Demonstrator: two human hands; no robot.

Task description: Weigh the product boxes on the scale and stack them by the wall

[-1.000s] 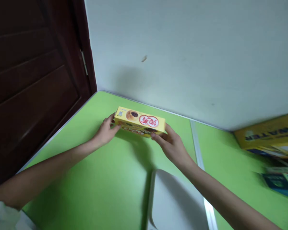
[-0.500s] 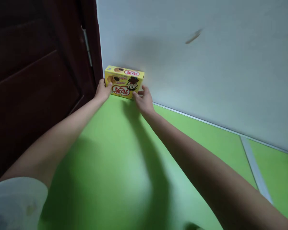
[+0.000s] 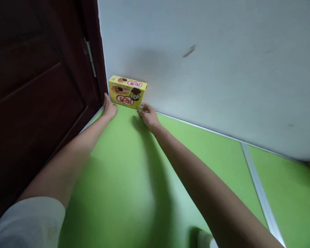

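Note:
A yellow snack box [image 3: 127,92] with red logos and a cartoon figure stands upright in the far corner of the green table [image 3: 124,179], its back against the white wall. My left hand [image 3: 110,107] rests on the table just below the box's lower left corner, fingers loose and off its front. At the lower right corner, my right hand [image 3: 148,116] lies with its fingertips about touching the box's base. Neither hand wraps round the box.
A dark brown door [image 3: 36,89] with a hinge runs along the table's left edge. A grey seam strip [image 3: 260,196] crosses the table on the right. A white object [image 3: 205,239] peeks in at the bottom edge.
The box was carried from mid-table to the corner and stood upright against the wall. Both hands have since slid down off its sides to the table at its base.

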